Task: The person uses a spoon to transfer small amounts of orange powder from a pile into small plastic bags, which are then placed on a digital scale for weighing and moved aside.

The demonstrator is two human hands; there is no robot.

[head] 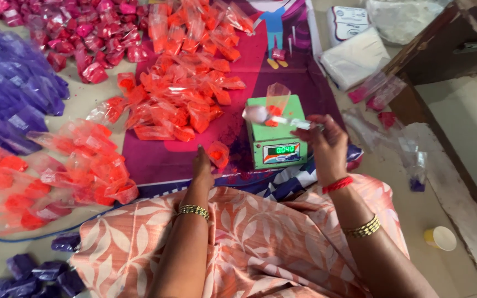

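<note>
Right hand (pixel 327 144) with spoon (pixel 274 117) above scale (pixel 276 135)

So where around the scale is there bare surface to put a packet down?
Bare mat lies between the left hand and the orange packets. More floor shows right of the green scale, past the right hand holding a spoon. The top left is crowded with purple packets and pink packets.

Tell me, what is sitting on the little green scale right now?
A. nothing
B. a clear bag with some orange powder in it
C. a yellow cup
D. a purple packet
B: a clear bag with orange powder at its bottom stands on the green scale, and the right hand holds a white spoon at it.
</note>
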